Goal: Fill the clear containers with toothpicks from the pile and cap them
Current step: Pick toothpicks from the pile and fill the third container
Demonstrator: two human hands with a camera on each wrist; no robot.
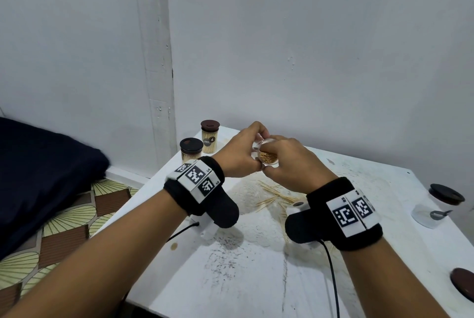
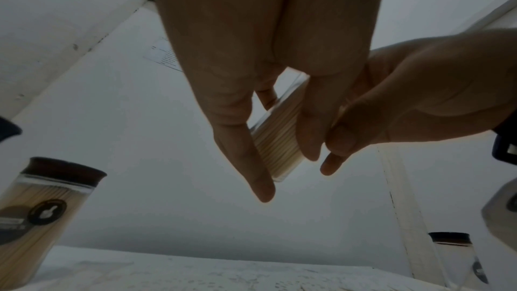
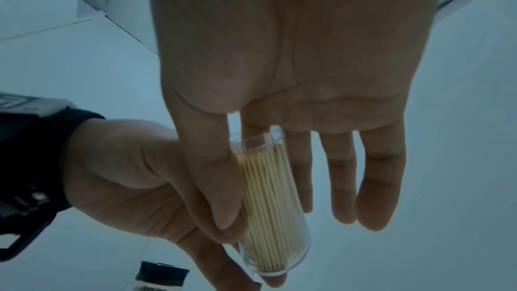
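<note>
Clear container (image 1: 266,152), uncapped, toothpick-filled: both hands curl round it, left hand (image 1: 239,154) steadying beneath, right hand (image 1: 289,163) alongside, probably settling sticks before capping.

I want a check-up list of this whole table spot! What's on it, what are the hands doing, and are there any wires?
Surface: worn white table, speckled and stained.
Job's things: clear plastic container of toothpicks, uncapped, held above the table; loose pile of wooden toothpicks below it; two filled brown-capped containers at the far left corner; an empty-looking capped container at the right edge; a loose brown cap at the near right edge.
Clutter: nothing seen.
Hands: left hand and right hand both grip the open container.
Cables: black cable running from each wrist camera.
Surroundings: white wall; dark blue pillow on patterned bedding to the left.
</note>
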